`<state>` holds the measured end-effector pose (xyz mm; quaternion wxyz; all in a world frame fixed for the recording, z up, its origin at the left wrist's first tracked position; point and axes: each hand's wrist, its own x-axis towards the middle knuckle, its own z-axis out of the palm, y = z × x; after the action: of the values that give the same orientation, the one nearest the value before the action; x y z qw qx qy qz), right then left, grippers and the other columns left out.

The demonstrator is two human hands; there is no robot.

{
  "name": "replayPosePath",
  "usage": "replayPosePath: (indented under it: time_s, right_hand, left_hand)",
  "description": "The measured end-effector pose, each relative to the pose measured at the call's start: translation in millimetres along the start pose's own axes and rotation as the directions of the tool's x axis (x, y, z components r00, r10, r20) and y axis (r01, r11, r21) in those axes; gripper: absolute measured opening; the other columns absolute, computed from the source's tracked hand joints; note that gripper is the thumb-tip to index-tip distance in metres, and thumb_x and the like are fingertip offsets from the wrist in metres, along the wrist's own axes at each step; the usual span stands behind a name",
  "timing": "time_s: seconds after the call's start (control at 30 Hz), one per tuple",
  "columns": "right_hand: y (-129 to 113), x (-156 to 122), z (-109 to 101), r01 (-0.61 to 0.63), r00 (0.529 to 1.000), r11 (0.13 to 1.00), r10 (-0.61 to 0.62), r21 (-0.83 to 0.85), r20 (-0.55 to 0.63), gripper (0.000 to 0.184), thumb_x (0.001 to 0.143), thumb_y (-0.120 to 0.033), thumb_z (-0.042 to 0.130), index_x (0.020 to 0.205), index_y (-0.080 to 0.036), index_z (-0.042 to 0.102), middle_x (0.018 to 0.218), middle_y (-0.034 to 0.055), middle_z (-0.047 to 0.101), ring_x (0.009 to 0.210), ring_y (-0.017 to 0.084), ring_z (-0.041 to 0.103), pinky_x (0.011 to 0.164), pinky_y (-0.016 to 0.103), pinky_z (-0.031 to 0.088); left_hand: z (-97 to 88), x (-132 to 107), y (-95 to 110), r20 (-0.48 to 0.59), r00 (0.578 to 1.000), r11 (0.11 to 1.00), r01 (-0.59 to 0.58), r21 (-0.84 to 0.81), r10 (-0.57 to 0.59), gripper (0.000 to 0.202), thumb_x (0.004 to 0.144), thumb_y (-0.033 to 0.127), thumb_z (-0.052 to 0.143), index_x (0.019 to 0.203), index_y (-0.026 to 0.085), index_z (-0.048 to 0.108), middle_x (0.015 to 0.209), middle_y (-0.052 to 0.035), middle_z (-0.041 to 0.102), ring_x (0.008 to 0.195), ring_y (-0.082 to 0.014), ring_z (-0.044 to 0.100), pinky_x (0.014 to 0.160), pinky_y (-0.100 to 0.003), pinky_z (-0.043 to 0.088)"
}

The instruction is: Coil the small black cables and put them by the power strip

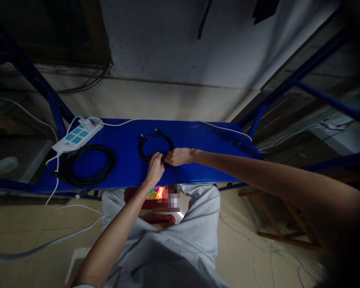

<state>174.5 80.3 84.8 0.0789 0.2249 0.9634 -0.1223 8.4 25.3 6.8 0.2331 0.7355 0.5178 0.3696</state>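
Note:
A small coil of black cable [141,149] lies on the blue shelf, its two plug ends pointing to the back left. At the coil's near right side, my left hand [156,166] has its fingers pinched together on the cable. My right hand [180,156] reaches in from the right, closed on the same stretch, its fingertips nearly touching those of the left. The exact bit between the fingers is too small and dark to make out. To the left rests a larger coil of black cable [109,170], apart from both hands.
A white power strip [78,136] with blue sockets sits at the left end of the blue shelf [198,140]. A white cord [120,125] runs along the back edge. Blue frame posts [55,108] rise at both sides. A wooden stool [276,216] stands low on the right.

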Motion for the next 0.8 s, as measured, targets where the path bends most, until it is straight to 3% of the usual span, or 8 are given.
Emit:
replayPosePath:
  time_s: [0.17,0.27,0.4,0.5,0.57,0.63,0.73,0.8]
  right_hand:
    - [15.3,9.4,-8.2,0.079,0.986,0.995,-0.087,0.064,0.139,0.013,0.089,-0.01,0.055,0.088,-0.013,0.067,0.08,0.0069,0.068,0.077,0.016,0.061,0.071,0.026,0.044]
    - [18.4,3.4,-6.9,0.063,0.991,0.998,-0.065,0.028,0.114,0.015,0.091,-0.01,0.053,0.095,-0.013,0.067,0.084,0.0077,0.069,0.079,0.016,0.061,0.069,0.025,0.042]
    - [10.3,-13.1,2.5,-0.084,0.996,0.996,0.084,0.022,-0.007,0.017,0.093,-0.008,0.049,0.098,-0.014,0.064,0.091,0.0108,0.07,0.08,0.016,0.062,0.065,0.024,0.039]
    - [-6.2,-23.0,19.9,-0.296,0.936,0.945,0.315,0.138,-0.153,0.012,0.094,-0.014,0.053,0.1,-0.015,0.064,0.089,0.0094,0.071,0.073,0.016,0.062,0.063,0.024,0.036]
    - [-19.5,-25.8,35.1,-0.442,0.821,0.846,0.515,0.299,-0.245,0.011,0.092,-0.019,0.058,0.1,-0.017,0.066,0.08,0.0058,0.07,0.066,0.015,0.06,0.06,0.023,0.034]
    - [-31.7,-26.1,49.2,-0.497,0.676,0.69,0.688,0.526,-0.263,0.008,0.088,-0.019,0.061,0.092,-0.017,0.067,0.07,0.0025,0.068,0.059,0.013,0.057,0.058,0.022,0.034]
    - [-44.4,-24.3,59.9,-0.374,0.526,0.328,0.845,0.868,-0.093,0.008,0.084,-0.019,0.061,0.08,-0.016,0.067,0.06,0.0011,0.065,0.048,0.011,0.05,0.049,0.021,0.033]
    - [-48.2,-22.8,58.6,-0.245,0.503,0.044,0.86,0.969,0.088,0.012,0.086,-0.022,0.059,0.081,-0.014,0.067,0.061,0.0028,0.067,0.043,0.009,0.047,0.041,0.02,0.026]
  left_hand:
    - [1.5,0.2,-2.1,-0.001,1.0,1.0,0.008,-0.008,-0.008,0.023,0.08,-0.005,0.052,0.081,0.017,0.057,0.09,-0.0069,0.06,0.093,-0.0218,0.059,0.085,-0.035,0.049]
    - [1.8,0.5,-1.6,-0.009,1.0,1.0,-0.003,-0.03,0.002,0.018,0.084,0.0,0.053,0.082,0.017,0.059,0.09,-0.0072,0.061,0.092,-0.0217,0.059,0.085,-0.035,0.049]
    - [1.7,0.2,-0.3,-0.029,0.999,0.998,-0.017,-0.061,0.015,0.016,0.088,0.004,0.054,0.084,0.017,0.061,0.09,-0.0068,0.062,0.091,-0.0206,0.059,0.085,-0.034,0.049]
    - [1.6,-0.2,0.1,-0.034,0.999,0.996,-0.027,-0.087,0.024,0.015,0.088,0.005,0.055,0.084,0.018,0.062,0.09,-0.0059,0.062,0.09,-0.0198,0.06,0.085,-0.033,0.049]
    - [1.6,-0.6,0.0,-0.036,0.999,0.994,-0.027,-0.105,0.024,0.015,0.088,0.006,0.056,0.083,0.018,0.062,0.089,-0.0053,0.061,0.089,-0.019,0.06,0.083,-0.032,0.049]
    - [1.7,-0.9,-0.1,-0.038,0.999,0.993,-0.024,-0.118,0.02,0.014,0.088,0.007,0.056,0.083,0.018,0.063,0.089,-0.0048,0.061,0.087,-0.0181,0.06,0.082,-0.031,0.049]
    - [2.5,-1.3,-0.7,-0.042,0.999,0.992,-0.023,-0.123,0.018,0.013,0.089,0.007,0.057,0.084,0.018,0.063,0.088,-0.0045,0.061,0.085,-0.0169,0.061,0.081,-0.03,0.049]
    - [3.4,-1.4,-1.4,-0.046,0.999,0.991,-0.024,-0.129,0.018,0.013,0.088,0.008,0.057,0.084,0.018,0.063,0.089,-0.0044,0.062,0.083,-0.0164,0.061,0.079,-0.029,0.05]
